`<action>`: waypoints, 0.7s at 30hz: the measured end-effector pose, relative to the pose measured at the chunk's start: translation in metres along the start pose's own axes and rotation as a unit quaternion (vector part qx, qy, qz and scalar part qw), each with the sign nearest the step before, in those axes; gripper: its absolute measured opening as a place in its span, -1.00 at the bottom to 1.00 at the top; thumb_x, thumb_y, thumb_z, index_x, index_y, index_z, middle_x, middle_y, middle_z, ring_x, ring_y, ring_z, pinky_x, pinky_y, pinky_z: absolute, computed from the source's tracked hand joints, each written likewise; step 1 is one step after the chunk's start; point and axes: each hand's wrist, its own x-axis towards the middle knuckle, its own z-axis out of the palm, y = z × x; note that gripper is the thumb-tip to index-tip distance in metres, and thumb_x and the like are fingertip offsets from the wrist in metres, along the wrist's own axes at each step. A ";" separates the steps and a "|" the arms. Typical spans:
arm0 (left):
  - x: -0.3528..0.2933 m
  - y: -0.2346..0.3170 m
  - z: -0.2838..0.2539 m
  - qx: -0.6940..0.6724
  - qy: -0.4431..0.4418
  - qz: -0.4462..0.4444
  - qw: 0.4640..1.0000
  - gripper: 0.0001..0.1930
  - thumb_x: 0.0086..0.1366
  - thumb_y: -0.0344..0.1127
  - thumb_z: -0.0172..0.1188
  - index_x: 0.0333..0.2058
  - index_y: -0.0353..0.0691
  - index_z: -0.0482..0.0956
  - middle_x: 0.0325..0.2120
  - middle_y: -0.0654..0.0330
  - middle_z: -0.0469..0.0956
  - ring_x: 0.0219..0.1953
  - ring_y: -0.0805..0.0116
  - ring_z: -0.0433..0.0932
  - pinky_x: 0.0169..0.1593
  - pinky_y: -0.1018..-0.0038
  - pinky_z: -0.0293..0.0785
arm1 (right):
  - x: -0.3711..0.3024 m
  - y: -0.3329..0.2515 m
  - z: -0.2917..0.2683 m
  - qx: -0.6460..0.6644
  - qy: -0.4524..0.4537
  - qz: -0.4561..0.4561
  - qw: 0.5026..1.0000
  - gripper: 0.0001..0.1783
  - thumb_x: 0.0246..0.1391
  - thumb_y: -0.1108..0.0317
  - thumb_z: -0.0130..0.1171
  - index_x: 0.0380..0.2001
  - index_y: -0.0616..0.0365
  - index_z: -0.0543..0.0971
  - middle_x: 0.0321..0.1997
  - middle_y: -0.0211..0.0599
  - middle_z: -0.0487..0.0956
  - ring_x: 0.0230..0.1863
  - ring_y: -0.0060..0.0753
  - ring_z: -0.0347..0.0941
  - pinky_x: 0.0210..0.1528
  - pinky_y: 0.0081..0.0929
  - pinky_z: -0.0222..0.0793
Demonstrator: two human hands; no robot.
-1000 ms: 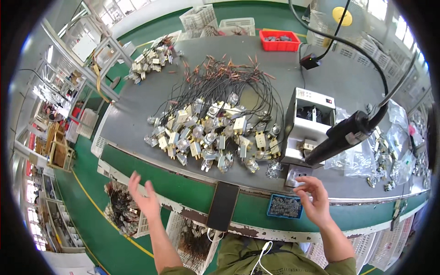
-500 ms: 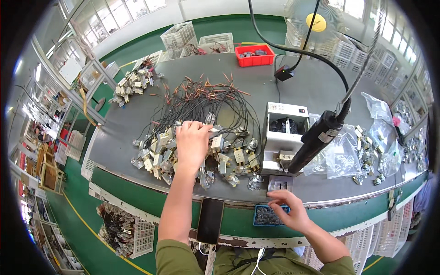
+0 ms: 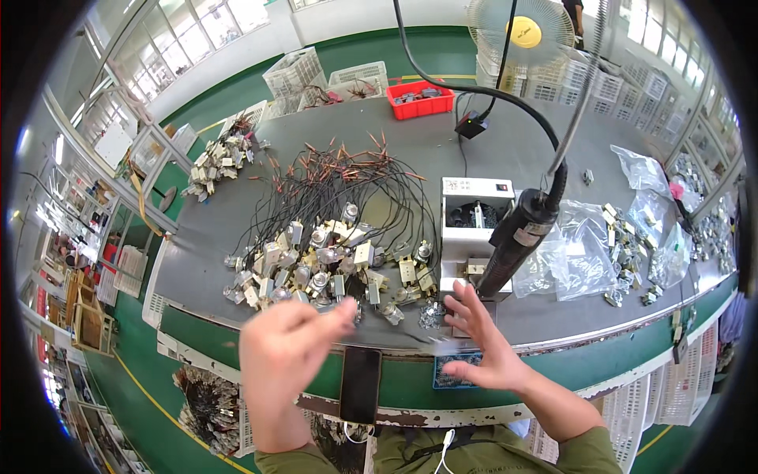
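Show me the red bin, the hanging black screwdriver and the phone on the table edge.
red bin point(image 3: 422, 100), head view, front wall.
hanging black screwdriver point(image 3: 517, 241), head view, mid barrel.
phone point(image 3: 361, 385), head view, screen centre.

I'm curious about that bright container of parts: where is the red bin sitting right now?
In the head view the red bin sits at the far edge of the grey worktable, just right of centre, beside white wire baskets and left of the fan.

Grey workbench point(image 3: 442, 158), wired parts point(image 3: 332, 261), red tray point(image 3: 421, 99)
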 end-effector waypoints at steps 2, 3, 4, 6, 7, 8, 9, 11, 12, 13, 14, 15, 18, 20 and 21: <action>-0.005 0.017 -0.001 -0.032 -0.006 0.023 0.999 -0.64 -0.07 -0.40 0.46 -0.22 0.09 0.78 -0.66 0.38 0.45 -0.68 0.42 0.36 -0.58 0.48 0.22 | 0.001 -0.011 -0.007 -0.006 -0.107 0.045 0.993 -0.06 0.04 0.34 0.45 0.43 0.10 0.18 0.39 -0.05 0.35 0.23 -0.18 0.45 0.24 -0.22 0.37; -0.006 0.025 -0.001 -0.062 -0.010 0.045 0.997 -0.63 -0.12 -0.41 0.47 -0.24 0.05 0.79 -0.68 0.40 0.46 -0.69 0.44 0.35 -0.57 0.51 0.19 | 0.002 -0.018 -0.014 -0.006 -0.109 0.045 0.993 -0.06 0.04 0.34 0.45 0.43 0.10 0.18 0.39 -0.05 0.35 0.23 -0.18 0.45 0.24 -0.22 0.37; -0.006 0.029 0.000 -0.063 -0.009 0.063 0.996 -0.61 -0.19 -0.34 0.49 -0.26 0.08 0.80 -0.69 0.46 0.42 -0.68 0.47 0.32 -0.58 0.52 0.14 | 0.004 -0.027 -0.023 -0.012 -0.196 0.074 0.978 -0.21 0.07 0.31 0.43 0.34 0.14 0.32 0.25 -0.10 0.47 0.18 -0.25 0.48 0.20 -0.29 0.39; -0.002 0.029 -0.007 -0.085 -0.054 0.097 0.990 -0.61 -0.20 -0.33 0.49 -0.26 0.09 0.80 -0.70 0.47 0.40 -0.68 0.48 0.30 -0.58 0.52 0.11 | -0.005 -0.045 -0.034 0.016 -0.232 0.115 0.966 -0.53 0.14 0.29 0.36 0.12 0.17 0.59 -0.05 -0.21 0.67 0.01 -0.34 0.57 0.10 -0.38 0.45; -0.002 0.027 -0.009 -0.106 -0.097 0.131 0.981 -0.61 -0.20 -0.31 0.49 -0.27 0.09 0.79 -0.71 0.48 0.38 -0.68 0.48 0.28 -0.57 0.53 0.09 | -0.010 -0.039 -0.047 -0.009 -0.239 0.046 0.970 -0.55 0.12 0.30 0.37 0.10 0.04 0.61 -0.09 -0.25 0.67 -0.09 -0.31 0.62 -0.07 -0.37 0.54; -0.005 0.024 -0.007 -0.118 -0.147 0.132 0.973 -0.61 -0.15 -0.30 0.48 -0.22 0.13 0.77 -0.74 0.42 0.35 -0.69 0.43 0.29 -0.59 0.46 0.15 | -0.014 -0.052 -0.053 -0.164 -0.235 0.059 0.956 -0.59 0.11 0.32 0.36 0.06 -0.03 0.64 -0.14 -0.28 0.66 -0.18 -0.27 0.63 -0.16 -0.35 0.55; -0.011 0.016 0.000 -0.124 -0.150 0.130 0.972 -0.61 -0.15 -0.30 0.48 -0.22 0.13 0.77 -0.74 0.42 0.35 -0.69 0.43 0.29 -0.59 0.46 0.15 | -0.015 -0.066 -0.061 -0.316 -0.227 0.070 0.919 -0.61 0.09 0.35 0.35 0.03 -0.09 0.66 -0.18 -0.30 0.66 -0.27 -0.24 0.63 -0.26 -0.33 0.56; -0.027 -0.009 0.019 -0.006 -0.240 0.098 0.966 -0.62 -0.03 -0.28 0.45 -0.16 0.18 0.75 -0.72 0.33 0.41 -0.67 0.32 0.37 -0.57 0.35 0.26 | -0.017 -0.062 -0.080 -0.417 -0.144 0.074 0.895 -0.61 -0.02 0.43 0.39 -0.05 -0.09 0.70 -0.26 -0.22 0.62 -0.38 -0.17 0.60 -0.34 -0.36 0.54; -0.026 -0.019 0.028 -0.021 -0.260 0.041 0.965 -0.67 0.08 -0.27 0.39 -0.12 0.17 0.73 -0.71 0.28 0.44 -0.63 0.26 0.42 -0.53 0.32 0.32 | -0.018 -0.054 -0.090 -0.399 -0.106 0.092 0.906 -0.63 0.00 0.49 0.37 -0.06 -0.01 0.69 -0.25 -0.24 0.62 -0.36 -0.18 0.60 -0.29 -0.37 0.54; -0.026 -0.028 0.037 -0.035 -0.280 -0.015 0.959 -0.72 0.20 -0.25 0.33 -0.09 0.16 0.72 -0.69 0.22 0.47 -0.59 0.20 0.48 -0.48 0.29 0.39 | -0.022 -0.044 -0.091 -0.403 -0.099 0.099 0.904 -0.63 0.00 0.49 0.37 -0.06 -0.01 0.69 -0.25 -0.24 0.62 -0.36 -0.18 0.60 -0.29 -0.37 0.54; -0.029 -0.033 0.048 -0.033 -0.268 -0.027 0.963 -0.72 0.20 -0.22 0.33 -0.08 0.15 0.71 -0.67 0.23 0.48 -0.57 0.20 0.49 -0.47 0.31 0.40 | -0.026 -0.036 -0.091 -0.375 -0.075 0.073 0.921 -0.61 0.00 0.53 0.36 -0.04 0.03 0.66 -0.25 -0.25 0.62 -0.33 -0.21 0.60 -0.27 -0.38 0.53; -0.031 -0.035 0.055 -0.030 -0.255 -0.040 0.966 -0.71 0.21 -0.20 0.32 -0.07 0.14 0.70 -0.65 0.24 0.48 -0.54 0.21 0.49 -0.45 0.32 0.41 | -0.028 -0.032 -0.089 -0.346 -0.051 0.046 0.936 -0.58 -0.01 0.56 0.36 -0.02 0.07 0.62 -0.25 -0.26 0.62 -0.31 -0.24 0.60 -0.24 -0.40 0.53; -0.018 -0.021 0.069 -0.024 -0.257 0.047 0.965 -0.72 0.21 -0.16 0.32 -0.08 0.13 0.70 -0.59 0.25 0.49 -0.48 0.23 0.53 -0.42 0.33 0.42 | -0.032 -0.018 -0.084 -0.316 0.011 0.114 0.942 -0.51 -0.02 0.59 0.37 0.03 0.12 0.55 -0.18 -0.29 0.65 -0.21 -0.35 0.59 -0.19 -0.43 0.52; -0.012 0.002 0.085 -0.093 -0.283 0.063 0.952 -0.74 0.22 -0.15 0.32 -0.09 0.12 0.70 -0.57 0.26 0.49 -0.45 0.24 0.54 -0.41 0.33 0.43 | -0.027 -0.010 -0.074 -0.289 -0.010 0.079 0.954 -0.52 -0.05 0.50 0.43 0.00 0.10 0.57 -0.08 -0.27 0.66 -0.13 -0.32 0.59 -0.10 -0.41 0.53; -0.009 0.009 0.090 -0.157 -0.305 0.078 0.936 -0.75 0.23 -0.14 0.31 -0.10 0.11 0.70 -0.55 0.27 0.50 -0.43 0.26 0.55 -0.41 0.32 0.44 | -0.021 -0.004 -0.071 -0.289 -0.008 0.080 0.954 -0.52 -0.05 0.50 0.43 0.00 0.10 0.57 -0.08 -0.27 0.66 -0.13 -0.32 0.59 -0.10 -0.41 0.53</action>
